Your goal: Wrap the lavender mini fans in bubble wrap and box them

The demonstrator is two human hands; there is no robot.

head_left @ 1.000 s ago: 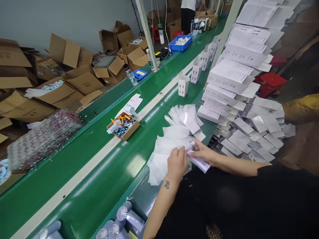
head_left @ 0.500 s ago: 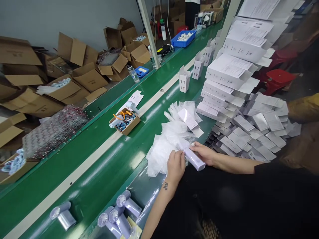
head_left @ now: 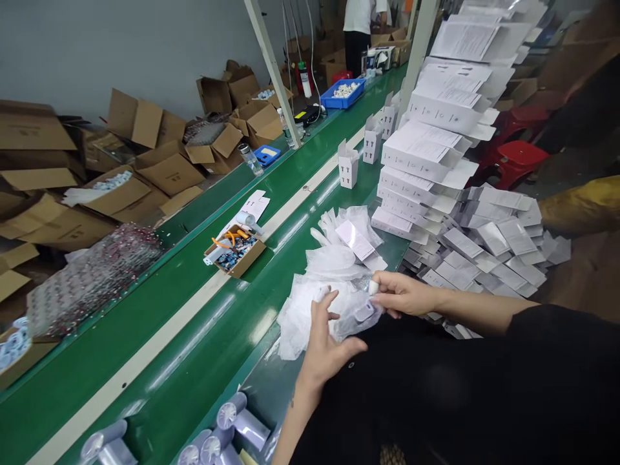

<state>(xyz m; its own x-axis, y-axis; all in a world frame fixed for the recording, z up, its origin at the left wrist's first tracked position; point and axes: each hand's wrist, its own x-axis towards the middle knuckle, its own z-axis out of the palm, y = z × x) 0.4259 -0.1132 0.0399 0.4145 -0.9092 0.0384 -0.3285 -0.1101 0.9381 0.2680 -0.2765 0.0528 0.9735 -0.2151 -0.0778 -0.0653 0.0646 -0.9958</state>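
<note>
My right hand (head_left: 404,294) pinches the edge of a translucent plastic bag (head_left: 346,320), and a lavender device (head_left: 364,311) shows through it near the fingertips. A white covering sits on one right fingertip. Just left of the bag, my left hand (head_left: 325,345) is open, thumb and fingers spread, with nothing in its grasp. Beneath and beyond both hands lies a heap of white translucent bags (head_left: 295,316). A white printed leaflet or flat box (head_left: 356,239) rests on the heap's far end.
Several lavender devices with round grilles (head_left: 242,420) lie at the lower left. A small carton of parts (head_left: 237,253) with orange-handled pliers stands on the green belt (head_left: 194,361). Stacked white boxes (head_left: 416,155) rise on the right. A person (head_left: 358,29) stands far back.
My left hand has come off the lavender device and spread its fingers. The device, plainly seen in my right hand before, now shows through a bag. The view has shifted slightly.
</note>
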